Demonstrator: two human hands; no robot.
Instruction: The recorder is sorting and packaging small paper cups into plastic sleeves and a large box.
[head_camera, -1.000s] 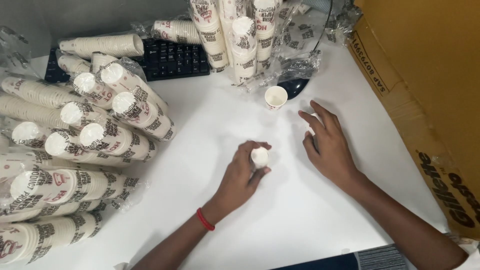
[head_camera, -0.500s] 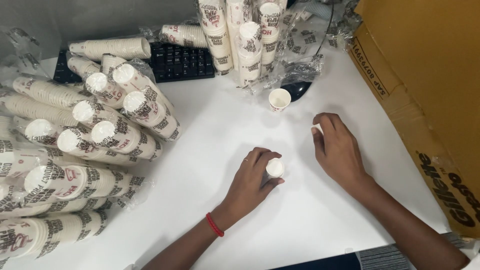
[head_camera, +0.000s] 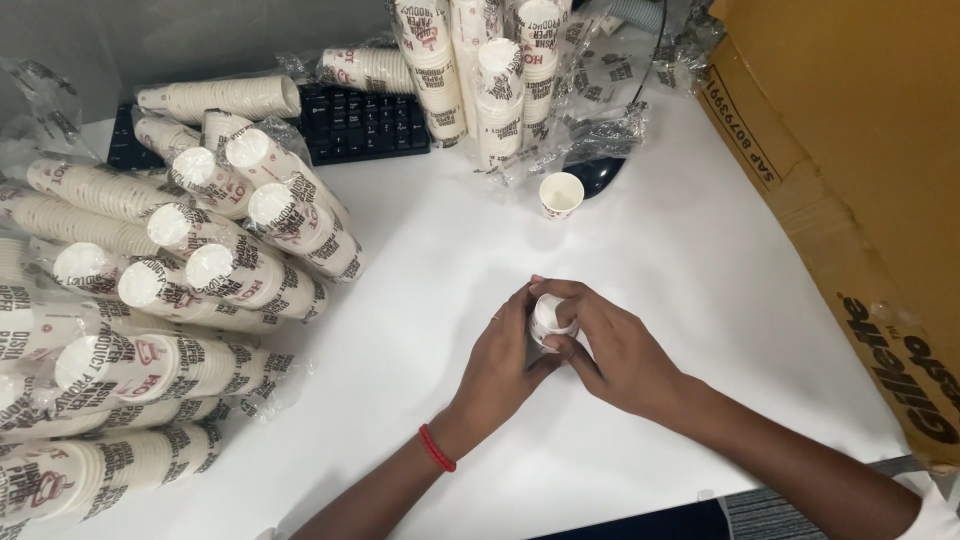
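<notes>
A small white paper cup (head_camera: 548, 317) is held upside down over the white table (head_camera: 430, 250), pinched between both hands. My left hand (head_camera: 503, 360), with a red band at the wrist, wraps the cup from the left. My right hand (head_camera: 612, 352) closes on it from the right, fingertips on its bottom rim. A single upright paper cup (head_camera: 560, 194) stands alone farther back on the table.
Several plastic-wrapped sleeves of paper cups (head_camera: 200, 270) are piled along the left. More upright sleeves (head_camera: 480, 70) stand at the back beside a black keyboard (head_camera: 365, 122). A large brown cardboard box (head_camera: 850, 170) walls the right side.
My right hand has come in from the right and closed on the small cup that my left hand held. Both hands have shifted slightly toward me with it.
</notes>
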